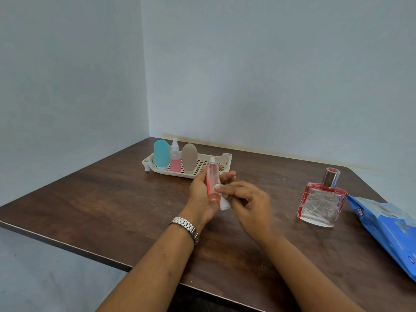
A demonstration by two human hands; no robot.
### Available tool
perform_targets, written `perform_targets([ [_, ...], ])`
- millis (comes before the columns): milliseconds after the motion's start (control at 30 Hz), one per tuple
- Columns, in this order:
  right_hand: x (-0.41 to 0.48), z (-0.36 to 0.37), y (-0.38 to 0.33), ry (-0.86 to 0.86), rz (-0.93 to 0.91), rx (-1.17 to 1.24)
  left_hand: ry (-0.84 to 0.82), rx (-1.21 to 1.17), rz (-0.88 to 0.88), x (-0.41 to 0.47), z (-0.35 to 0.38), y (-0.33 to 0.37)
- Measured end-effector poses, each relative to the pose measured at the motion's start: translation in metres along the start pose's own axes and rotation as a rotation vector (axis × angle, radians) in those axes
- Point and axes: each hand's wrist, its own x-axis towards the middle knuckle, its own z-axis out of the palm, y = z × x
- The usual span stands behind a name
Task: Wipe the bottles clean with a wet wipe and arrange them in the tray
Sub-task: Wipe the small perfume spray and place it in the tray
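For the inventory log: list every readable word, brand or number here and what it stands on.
"mee": white letters on the blue wipes pack.
Round mark lower on that pack: too small to read.
Perfume bottle, teal bottle, beige bottle, tray spray bottle, held spray bottle: no text visible.

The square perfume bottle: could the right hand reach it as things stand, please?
Probably yes: the perfume bottle stands upright off to the side of the right hand, only bare table between them, though that hand holds the wipe.

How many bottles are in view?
5: a blue bottle, pink spray bottle and tan bottle in the tray; a slim pink bottle in the left hand; a perfume bottle on the table.
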Motion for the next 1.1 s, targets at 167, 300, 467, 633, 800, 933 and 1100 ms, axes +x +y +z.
perform_targets([
  [167, 0.003, -0.006, 0.005, 0.146, 0.208, 0.071, -0.058, 0.166, -0.055, -0.006, 0.007, -0.015],
  [300, 0.004, -0.008, 0.007, 0.154, 0.316, 0.092, -0.053, 0.209, -0.051, -0.010, 0.011, -0.020],
  [467, 0.000, -0.002, 0.003, 0.017, 0.264, 0.074, -0.002, 0.128, 0.043, -0.006, 0.009, -0.016],
  [633, -0.002, 0.002, -0.006, -0.048, 0.158, 0.000, 0.140, -0.055, 0.167, 0.003, 0.003, -0.009],
  [800, -0.005, 0.005, -0.006, 0.039, 0.119, -0.049, 0.263, -0.117, 0.170, 0.004, 0.005, -0.010],
  [933, -0.008, 0.012, -0.009, 0.008, 0.084, -0.116, 0.283, -0.142, 0.215, 0.004, 0.003, -0.008],
  [1100, -0.002, 0.004, -0.006, 0.167, 0.119, -0.079, 0.176, -0.036, 0.225, 0.003, 0.006, -0.011],
])
